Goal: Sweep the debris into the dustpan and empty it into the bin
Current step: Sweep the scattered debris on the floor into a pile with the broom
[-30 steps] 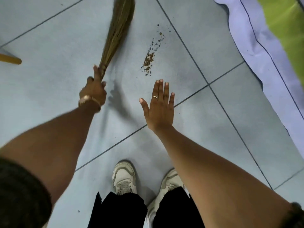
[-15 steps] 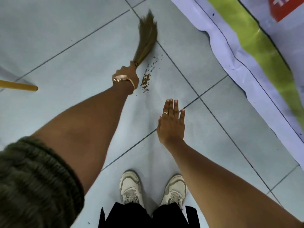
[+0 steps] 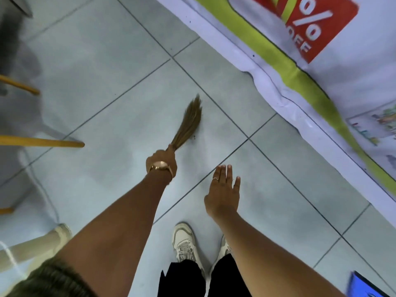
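Observation:
My left hand (image 3: 162,162), with a gold watch at the wrist, grips the bound end of a short brown grass broom (image 3: 189,123). The bristles point away from me and rest low over the grey tiled floor (image 3: 111,116). Only a few dark specks of debris (image 3: 194,137) show beside the bristles; the broom hides the rest. My right hand (image 3: 224,191), wearing a ring, hovers flat over the floor to the right with fingers stretched out and nothing in it. No dustpan or bin is clearly in view.
A printed banner (image 3: 300,67) in white, green and red lies along the right. Wooden chair legs (image 3: 42,143) stick in from the left, a pale table leg (image 3: 32,247) at lower left. A blue object (image 3: 364,286) shows at the bottom right. My white shoes (image 3: 184,243) stand below.
The view has tilted up and back, showing more banner and furniture. My left hand swept the broom across the debris line, which now lies mostly hidden under the bristles. My right hand stays open.

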The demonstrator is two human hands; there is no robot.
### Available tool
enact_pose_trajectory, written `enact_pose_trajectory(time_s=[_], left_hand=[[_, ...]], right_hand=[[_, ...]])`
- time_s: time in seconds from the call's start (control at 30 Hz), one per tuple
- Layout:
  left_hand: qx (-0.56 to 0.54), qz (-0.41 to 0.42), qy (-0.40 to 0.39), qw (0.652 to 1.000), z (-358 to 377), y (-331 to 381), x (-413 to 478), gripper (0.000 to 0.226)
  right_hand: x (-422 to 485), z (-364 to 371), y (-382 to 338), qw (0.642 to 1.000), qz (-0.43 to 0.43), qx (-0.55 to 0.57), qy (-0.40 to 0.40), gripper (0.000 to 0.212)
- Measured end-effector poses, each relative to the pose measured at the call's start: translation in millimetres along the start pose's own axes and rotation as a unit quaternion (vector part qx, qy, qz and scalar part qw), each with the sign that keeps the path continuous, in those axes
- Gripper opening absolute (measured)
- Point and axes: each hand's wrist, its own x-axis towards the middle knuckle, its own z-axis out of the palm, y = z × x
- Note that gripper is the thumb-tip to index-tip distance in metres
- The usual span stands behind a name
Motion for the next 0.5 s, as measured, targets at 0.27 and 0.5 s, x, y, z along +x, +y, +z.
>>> enact_pose_trajectory(time_s=[0.27, 0.5], left_hand=[[-0.041, 0.005, 0.075, 0.996, -38.7, -3.5, -129.5, 0.061], [-0.108, 0.054, 0.012, 0.993, -0.1, 48.6, -207.8, 0.056]], right_hand=[[-102.2, -48.7, 19.7, 0.998, 0.035, 0.056, -0.012, 0.077], [-163.6, -34.8, 85.6, 0.992, 0.082, 0.099, -0.019, 0.069]])
